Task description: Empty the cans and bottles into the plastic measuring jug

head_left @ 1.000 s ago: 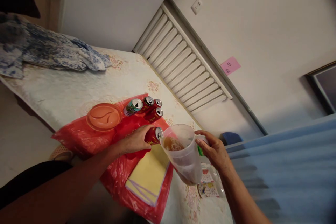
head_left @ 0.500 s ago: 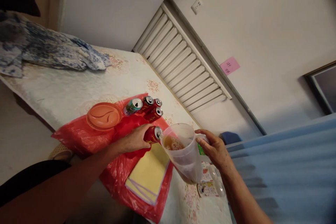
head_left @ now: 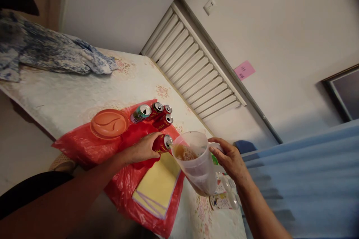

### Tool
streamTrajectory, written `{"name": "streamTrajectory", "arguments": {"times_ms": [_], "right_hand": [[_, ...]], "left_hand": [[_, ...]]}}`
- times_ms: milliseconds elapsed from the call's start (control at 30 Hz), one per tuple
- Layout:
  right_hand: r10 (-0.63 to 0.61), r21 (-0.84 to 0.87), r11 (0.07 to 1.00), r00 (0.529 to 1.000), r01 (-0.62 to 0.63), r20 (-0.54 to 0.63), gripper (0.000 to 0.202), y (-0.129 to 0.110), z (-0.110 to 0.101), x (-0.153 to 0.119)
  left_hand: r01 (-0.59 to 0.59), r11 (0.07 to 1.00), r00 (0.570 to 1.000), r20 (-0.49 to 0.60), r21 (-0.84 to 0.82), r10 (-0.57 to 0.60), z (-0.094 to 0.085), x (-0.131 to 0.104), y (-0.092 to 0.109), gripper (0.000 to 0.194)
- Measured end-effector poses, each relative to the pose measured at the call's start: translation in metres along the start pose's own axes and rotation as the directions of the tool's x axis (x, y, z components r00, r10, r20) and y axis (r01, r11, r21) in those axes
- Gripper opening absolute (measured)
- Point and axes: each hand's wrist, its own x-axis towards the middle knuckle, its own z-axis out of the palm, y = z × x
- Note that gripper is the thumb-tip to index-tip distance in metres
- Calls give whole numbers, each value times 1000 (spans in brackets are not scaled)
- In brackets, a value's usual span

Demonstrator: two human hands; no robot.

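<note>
My left hand (head_left: 144, 148) is wrapped round a red can (head_left: 161, 144), tipped so its open top faces the jug. A thin stream runs from the can into the translucent plastic jug (head_left: 200, 173), which holds foamy brown liquid. The jug is tilted towards the can, and my right hand (head_left: 226, 155) grips its handle on the right. Beyond my left hand stand a green can (head_left: 138, 114) and several opened dark and red cans (head_left: 162, 122). A folded yellow cloth (head_left: 157, 185) lies on the red plastic bag (head_left: 126, 190) below the can.
An orange round dish (head_left: 110, 124) sits on the bag at left. Bottles or jars with labels (head_left: 223, 201) lie behind the jug. Blue-white patterned fabric (head_left: 61, 52) covers the far left of the floral tablecloth (head_left: 134, 78). A radiator (head_left: 193, 63) and blue curtain (head_left: 308, 179) border the table.
The view has shifted very slightly. Both hands keep their holds, and liquid is still running from the can into the jug.
</note>
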Motion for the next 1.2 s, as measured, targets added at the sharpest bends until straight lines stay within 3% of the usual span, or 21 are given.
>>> {"name": "streamTrajectory", "arguments": {"times_ms": [100,833,1200], "right_hand": [[-4,-4,1000,1000,4,3,43,-2,1,0],[-18,-22,1000,1000,19,25,43,2,1,2],[-3,-22,1000,1000,4,27,41,0,1,2]], "left_hand": [[-42,999,999,2,-24,42,0,1,-2,63],[-26,998,999,36,-65,29,-5,-2,7,64],[7,1000,1000,28,-6,-7,-9,-5,14,66]]}}
